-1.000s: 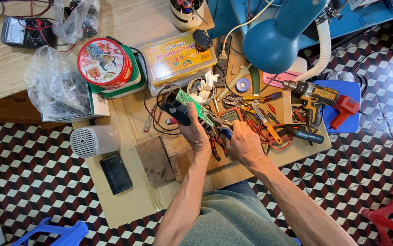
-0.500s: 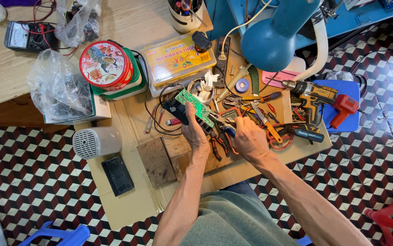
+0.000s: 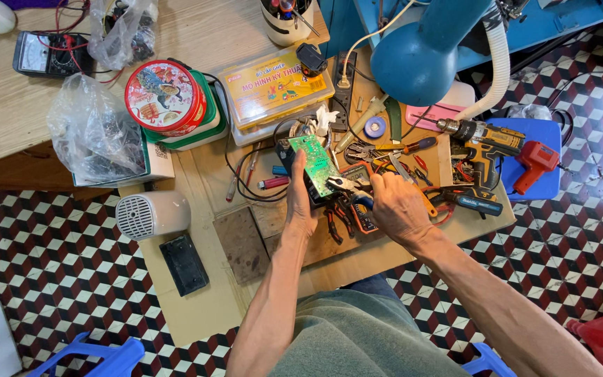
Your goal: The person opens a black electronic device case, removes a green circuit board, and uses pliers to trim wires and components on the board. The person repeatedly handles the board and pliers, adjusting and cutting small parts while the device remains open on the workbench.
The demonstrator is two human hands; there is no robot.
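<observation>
- My left hand [image 3: 300, 202] is wrapped around the edge of a green rectangular circuit board [image 3: 317, 162], thumb laid up along its near side, holding it tilted above the cluttered wooden workbench [image 3: 207, 38].
- My right hand [image 3: 399, 206] is closed on the handles of a pair of metal pliers with blue grips [image 3: 349, 186]; the pliers' nose touches the right edge of the board.
- Board sits mid-bench, just in front of the flat yellow plastic parts box [image 3: 273, 87].
- Left of that box: a round red tin [image 3: 164, 95] stacked on a green-rimmed container.
- Right of my hands: loose screwdrivers, a yellow-and-black cordless drill [image 3: 483, 150], a red tool [image 3: 533, 162] on a blue surface.
- A blue lamp shade [image 3: 420, 59] hangs over the bench's far side.
- Small white fan heater [image 3: 151, 215] stands at the bench's left edge, black slab just below it.
</observation>
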